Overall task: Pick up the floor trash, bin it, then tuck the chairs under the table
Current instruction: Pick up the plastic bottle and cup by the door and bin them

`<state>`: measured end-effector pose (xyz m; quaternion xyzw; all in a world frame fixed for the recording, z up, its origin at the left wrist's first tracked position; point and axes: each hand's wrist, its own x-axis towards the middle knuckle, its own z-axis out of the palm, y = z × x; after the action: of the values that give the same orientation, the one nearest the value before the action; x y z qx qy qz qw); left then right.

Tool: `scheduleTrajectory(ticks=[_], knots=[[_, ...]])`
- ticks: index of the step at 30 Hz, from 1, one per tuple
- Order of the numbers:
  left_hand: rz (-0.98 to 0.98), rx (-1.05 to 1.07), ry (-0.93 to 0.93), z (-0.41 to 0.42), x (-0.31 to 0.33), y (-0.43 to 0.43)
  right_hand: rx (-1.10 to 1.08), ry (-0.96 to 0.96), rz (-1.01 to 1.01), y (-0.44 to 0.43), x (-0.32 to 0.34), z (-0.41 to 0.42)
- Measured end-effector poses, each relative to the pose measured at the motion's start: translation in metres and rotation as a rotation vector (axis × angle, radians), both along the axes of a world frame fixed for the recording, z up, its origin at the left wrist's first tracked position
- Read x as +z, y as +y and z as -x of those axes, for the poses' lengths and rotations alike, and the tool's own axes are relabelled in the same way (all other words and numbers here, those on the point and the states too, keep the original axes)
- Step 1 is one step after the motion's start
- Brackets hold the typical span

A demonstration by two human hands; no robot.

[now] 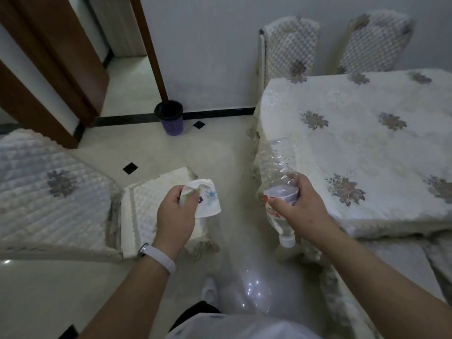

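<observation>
left hand (175,211) grips crumpled paper cup (204,200) | right hand (299,204) grips clear plastic bottle (275,172), cap end down | both held above the floor, near side of purple bin (170,118) | bin stands at the wall, left of the cloth-covered table (354,143)

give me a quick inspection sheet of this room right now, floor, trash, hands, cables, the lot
surface: glossy pale tiled floor with black diamond insets
job's things: crumpled paper cup and clear plastic bottle, cap end down, both in hand; purple bin ahead by the wall; covered chair pulled out at left; wall-side chair and second wall-side chair behind the cloth-covered table
clutter: nothing seen
grippers: left hand grips the cup; right hand grips the bottle
cables: nothing seen
surroundings: white wall; brown door open at left; white wristband on the left wrist
</observation>
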<state>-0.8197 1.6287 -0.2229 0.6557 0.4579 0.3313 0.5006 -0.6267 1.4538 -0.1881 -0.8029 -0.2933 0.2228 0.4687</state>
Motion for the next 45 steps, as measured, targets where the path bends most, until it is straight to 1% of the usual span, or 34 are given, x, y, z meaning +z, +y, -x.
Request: scheduleTrajectory(ticks=[3, 6, 10, 14, 17, 22, 26, 29, 31, 35, 39, 42, 45], knots=[[0.011, -0.016, -0.034, -0.021, -0.001, 0.054, -0.028, -0.054, 0.052, 0.047, 0.009, -0.017], [0.018, -0.073, -0.046, -0.046, 0.001, 0.105, -0.086, -0.088, 0.048, 0.088, 0.019, -0.032], [0.046, -0.100, -0.068, -0.084, 0.000, 0.154, -0.103, -0.067, 0.056, 0.120, 0.019, -0.050], [0.020, -0.160, -0.042, -0.129, -0.001, 0.181, -0.179, -0.041, 0.079, 0.136, 0.009, -0.083], [0.020, -0.165, -0.012, -0.163, -0.013, 0.196, -0.203, -0.033, 0.098, 0.149, -0.003, -0.118], [0.012, -0.185, 0.059, -0.227, -0.030, 0.215, -0.236, 0.046, 0.057, 0.178, -0.019, -0.187], [-0.015, -0.187, 0.081, -0.289, -0.019, 0.235, -0.221, 0.102, 0.022, 0.203, -0.020, -0.250], [-0.081, -0.203, 0.094, -0.331, -0.007, 0.249, -0.190, 0.087, 0.002, 0.224, -0.018, -0.295], [-0.084, -0.202, 0.117, -0.349, -0.003, 0.255, -0.188, 0.102, -0.023, 0.236, -0.015, -0.318], [-0.054, -0.208, 0.136, -0.366, -0.002, 0.274, -0.191, 0.125, -0.050, 0.247, -0.018, -0.340], [-0.044, -0.193, 0.127, -0.396, -0.001, 0.315, -0.203, 0.108, -0.011, 0.272, -0.024, -0.368], [-0.030, -0.212, 0.117, -0.416, -0.003, 0.346, -0.200, 0.112, -0.010, 0.307, -0.028, -0.383], [0.001, -0.216, 0.074, -0.433, -0.009, 0.391, -0.178, 0.132, 0.001, 0.359, -0.031, -0.397]])
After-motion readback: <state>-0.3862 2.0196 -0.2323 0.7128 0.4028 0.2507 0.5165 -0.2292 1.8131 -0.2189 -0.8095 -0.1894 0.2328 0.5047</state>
